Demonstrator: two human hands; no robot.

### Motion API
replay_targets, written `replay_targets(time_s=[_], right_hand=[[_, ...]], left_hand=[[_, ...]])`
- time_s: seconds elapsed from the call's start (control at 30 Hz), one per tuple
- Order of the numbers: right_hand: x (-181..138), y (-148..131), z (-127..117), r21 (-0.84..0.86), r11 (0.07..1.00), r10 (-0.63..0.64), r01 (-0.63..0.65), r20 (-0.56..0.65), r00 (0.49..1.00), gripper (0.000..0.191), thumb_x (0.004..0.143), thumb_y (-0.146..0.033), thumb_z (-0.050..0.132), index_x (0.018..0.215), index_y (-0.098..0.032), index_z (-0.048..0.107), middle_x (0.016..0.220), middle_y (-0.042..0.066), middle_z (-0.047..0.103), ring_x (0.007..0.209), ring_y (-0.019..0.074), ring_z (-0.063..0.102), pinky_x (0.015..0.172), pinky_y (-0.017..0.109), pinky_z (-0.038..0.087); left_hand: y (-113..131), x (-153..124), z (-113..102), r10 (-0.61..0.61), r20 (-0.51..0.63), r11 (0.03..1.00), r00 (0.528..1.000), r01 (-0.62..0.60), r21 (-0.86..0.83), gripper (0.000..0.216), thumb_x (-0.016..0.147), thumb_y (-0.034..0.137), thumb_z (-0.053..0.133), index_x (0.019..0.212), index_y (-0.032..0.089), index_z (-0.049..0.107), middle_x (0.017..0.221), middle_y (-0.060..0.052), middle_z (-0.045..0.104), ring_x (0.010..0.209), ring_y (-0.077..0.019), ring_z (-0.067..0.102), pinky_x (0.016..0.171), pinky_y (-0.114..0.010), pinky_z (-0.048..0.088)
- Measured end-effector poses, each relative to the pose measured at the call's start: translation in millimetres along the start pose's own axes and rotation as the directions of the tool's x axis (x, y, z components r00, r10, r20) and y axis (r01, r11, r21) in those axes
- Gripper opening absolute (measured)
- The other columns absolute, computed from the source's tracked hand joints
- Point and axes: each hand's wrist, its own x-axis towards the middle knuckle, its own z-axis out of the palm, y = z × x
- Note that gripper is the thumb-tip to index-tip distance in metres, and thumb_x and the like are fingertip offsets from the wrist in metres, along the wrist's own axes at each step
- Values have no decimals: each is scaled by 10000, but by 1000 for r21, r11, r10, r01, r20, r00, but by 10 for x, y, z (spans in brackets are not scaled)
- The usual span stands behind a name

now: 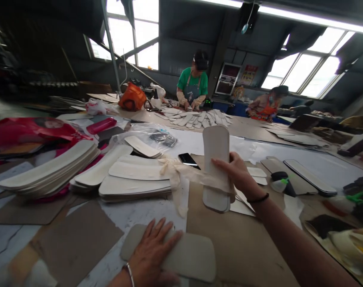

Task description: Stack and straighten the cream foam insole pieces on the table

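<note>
My right hand (237, 173) is closed around a long white rounded board piece (216, 159), holding it upright above the brown cardboard sheet (244, 247). A strip of pale cloth tie (181, 175) trails from that hand toward the stacks on the left. My left hand (151, 251) lies flat, fingers spread, on a grey rounded board piece (190, 255) at the near edge of the table. Stacks of white board pieces (133, 179) lie just left of the hands.
A black phone (188, 159) lies behind the held piece. A taller pile of white pieces (50, 169) and red bags (28, 131) sit left. Dark-edged pieces (307, 177) lie right. Two people (193, 85) work at the far table edge beside an orange bag (133, 97).
</note>
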Motion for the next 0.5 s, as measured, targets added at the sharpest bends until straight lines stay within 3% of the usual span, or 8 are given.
replay_targets(time_s=[0.1,0.2,0.27,0.3,0.33,0.4,0.47,0.5], right_hand=[[-100,-70,-191,-72,995,-84,71,-200,976,603,560,-605,731,914,-168,512,832,38,584,731,209,571,579,308,472],[-239,-187,-441,-322,932,-309,167,-463,831,614,573,-641,697,941,-200,479,806,27,541,708,221,540,597,347,452],[-358,-283,-612,-469,864,-438,182,-524,730,642,589,-684,657,986,-214,472,851,52,538,746,255,542,641,395,447],[-428,-332,-683,-498,848,-460,178,-528,714,666,575,-699,656,1001,-219,478,869,65,543,762,272,544,654,417,445],[-508,-378,-734,-482,859,-436,171,-515,738,687,542,-696,680,1004,-223,491,874,73,554,763,285,549,648,430,447],[-704,-450,-747,-279,949,-258,150,-404,878,706,467,-635,763,988,-219,530,849,76,596,724,287,570,593,418,465],[-940,-473,-614,99,995,-17,24,-77,997,672,456,-558,813,965,-193,571,826,81,644,667,259,596,533,369,486],[-1066,-461,-494,280,955,57,-96,145,988,628,500,-542,808,959,-174,588,832,89,663,652,239,609,532,346,499]], left_hand=[[45,147,-152,-137,-67,990,988,139,25,803,708,577,642,1393,259,368,1460,-158,363,1376,-361,213,1112,-597,146],[115,265,-293,-202,-125,979,971,204,4,819,678,445,720,1371,141,406,1451,-232,333,1374,-368,212,1120,-567,170],[175,276,-348,-187,-152,982,970,188,-9,858,611,421,777,1343,120,444,1438,-236,356,1368,-368,239,1125,-559,172],[212,261,-370,-183,-168,983,969,181,-25,858,595,429,786,1329,124,462,1427,-227,382,1360,-362,269,1127,-552,182],[255,235,-391,-183,-196,982,963,172,-75,849,593,451,783,1317,129,477,1417,-218,404,1349,-356,302,1125,-546,199],[360,161,-438,-205,-257,943,945,120,-311,853,607,538,747,1318,151,478,1410,-199,426,1328,-344,348,1119,-530,233],[482,69,-482,-223,-243,732,944,-2,-681,982,562,664,711,1359,166,423,1417,-182,424,1333,-337,342,1125,-508,228],[545,14,-494,-199,-207,544,958,-68,-836,1068,519,716,701,1380,168,388,1420,-175,423,1341,-338,327,1132,-499,213]])
